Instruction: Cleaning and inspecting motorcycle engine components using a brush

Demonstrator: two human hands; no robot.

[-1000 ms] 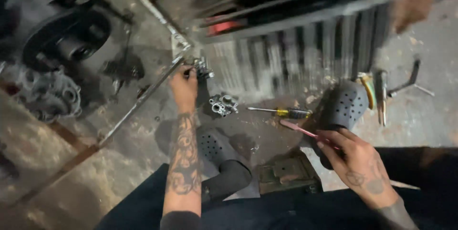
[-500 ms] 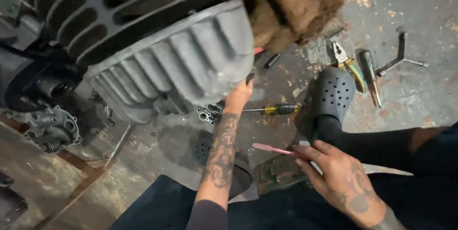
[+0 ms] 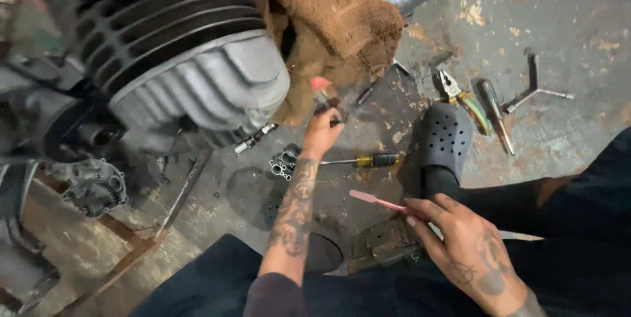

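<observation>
My left hand (image 3: 321, 134) reaches up under a finned grey engine (image 3: 197, 74), just below a brown rag (image 3: 332, 28) draped over it. Its fingers are curled on a small dark part (image 3: 334, 116) at the engine's underside. My right hand (image 3: 468, 251) rests by my knee and holds a thin pink-handled blade (image 3: 369, 198), pink end pointing left, metal tip sticking out to the right. A yellow-and-black screwdriver (image 3: 368, 159) and a small metal carburettor-like piece (image 3: 284, 163) lie on the floor right under my left wrist.
My foot in a black perforated clog (image 3: 444, 138) is planted on the concrete floor. Pliers (image 3: 455, 88), another screwdriver (image 3: 493, 112) and a Y-shaped wrench (image 3: 534, 91) lie at the right. A geared casing (image 3: 95, 187) sits at the left, a dark metal block (image 3: 380, 246) under my right hand.
The view has swung so the engine now fills the upper left. My left hand stays up at the engine's underside. My right hand still holds the pink-handled blade.
</observation>
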